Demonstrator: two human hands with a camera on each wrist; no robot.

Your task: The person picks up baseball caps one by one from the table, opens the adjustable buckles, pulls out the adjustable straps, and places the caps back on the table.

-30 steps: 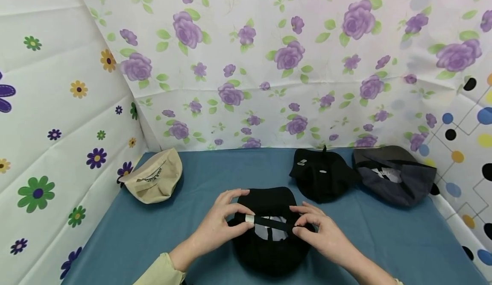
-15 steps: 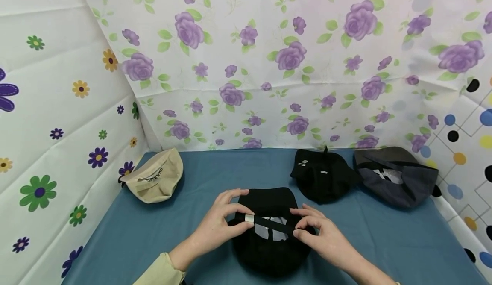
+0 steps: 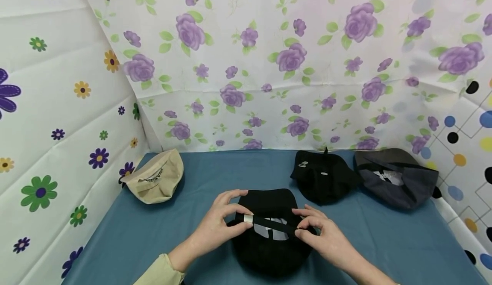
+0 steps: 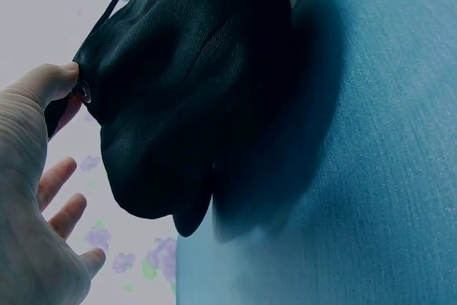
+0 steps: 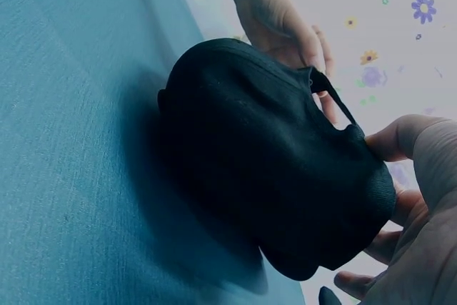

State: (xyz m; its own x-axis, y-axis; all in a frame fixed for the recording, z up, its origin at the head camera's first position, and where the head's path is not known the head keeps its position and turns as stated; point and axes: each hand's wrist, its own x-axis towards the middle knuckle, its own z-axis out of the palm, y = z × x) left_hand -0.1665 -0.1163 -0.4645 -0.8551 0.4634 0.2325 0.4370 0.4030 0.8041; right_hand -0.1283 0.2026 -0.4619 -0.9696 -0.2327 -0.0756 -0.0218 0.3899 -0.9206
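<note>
In the head view a black cap [image 3: 270,257] sits at the front middle of the table, its back opening up and its brim [image 3: 267,198] pointing away. A narrow black strap [image 3: 273,224] spans the opening, with a whitish piece [image 3: 248,218] at its left end. My left hand [image 3: 213,223] pinches that end between thumb and index finger. Its other fingers spread loosely in the left wrist view, where a metal eyelet [image 4: 83,91] shows by the thumb. My right hand [image 3: 326,236] pinches the strap's right end at the cap's edge. Pale lining shows inside.
A beige cap [image 3: 157,177] lies at the back left of the blue-covered table [image 3: 215,169]. At the back right, another black cap [image 3: 324,180] stands next to a dark grey cap [image 3: 397,180]. Patterned cloth walls [image 3: 253,63] enclose the table's back and sides.
The right hand has shifted very slightly to the right along with the strap's end. Both hands keep their pinch on the strap; the other caps stay put.
</note>
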